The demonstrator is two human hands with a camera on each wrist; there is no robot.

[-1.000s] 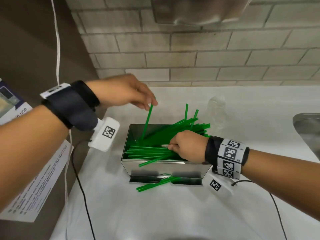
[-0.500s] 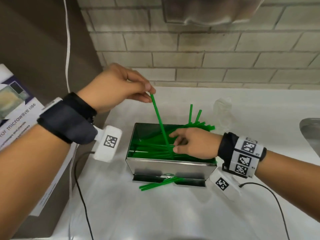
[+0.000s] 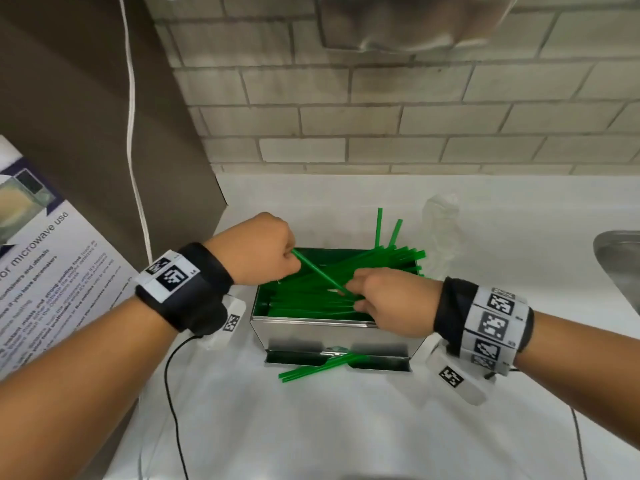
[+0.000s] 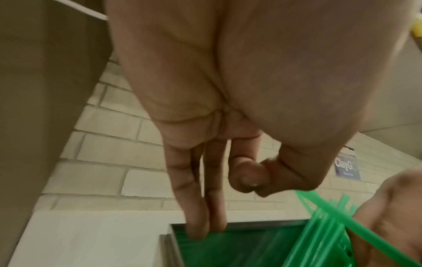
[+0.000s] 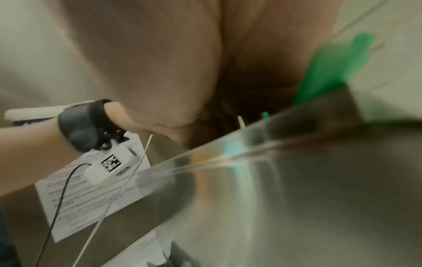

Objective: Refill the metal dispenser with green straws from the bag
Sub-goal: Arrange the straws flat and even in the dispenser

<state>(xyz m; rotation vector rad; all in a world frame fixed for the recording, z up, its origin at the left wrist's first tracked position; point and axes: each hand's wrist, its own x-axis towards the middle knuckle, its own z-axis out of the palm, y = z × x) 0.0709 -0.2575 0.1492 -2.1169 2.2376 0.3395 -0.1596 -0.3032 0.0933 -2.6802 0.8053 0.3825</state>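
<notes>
The metal dispenser (image 3: 311, 332) stands open-topped on the white counter, packed with green straws (image 3: 304, 303); some overhang its right rim and a few poke from the front tray (image 3: 318, 367). My left hand (image 3: 290, 254) pinches the upper end of one green straw (image 3: 318, 271) between thumb and forefinger (image 4: 260, 182), other fingers hanging at the dispenser's left rim (image 4: 166, 243). My right hand (image 3: 353, 294) is in the pile, fingers curled around that straw's lower end. A crumpled clear bag (image 3: 441, 223) lies behind the dispenser. The right wrist view shows blurred steel wall (image 5: 297, 198).
A steel sink (image 3: 620, 265) sits at the right edge. A brown panel with a microwave notice (image 3: 45, 271) and a white cable (image 3: 133, 133) stands at the left. Brick wall rises behind, with a metal unit (image 3: 398, 19) mounted above. A black cable (image 3: 171, 393) trails over the counter.
My left hand came down to the dispenser's left end, tipping the pinched straw from steep to a shallow slant. My right hand's fingers went from flat on the pile to curled at the straw's lower end.
</notes>
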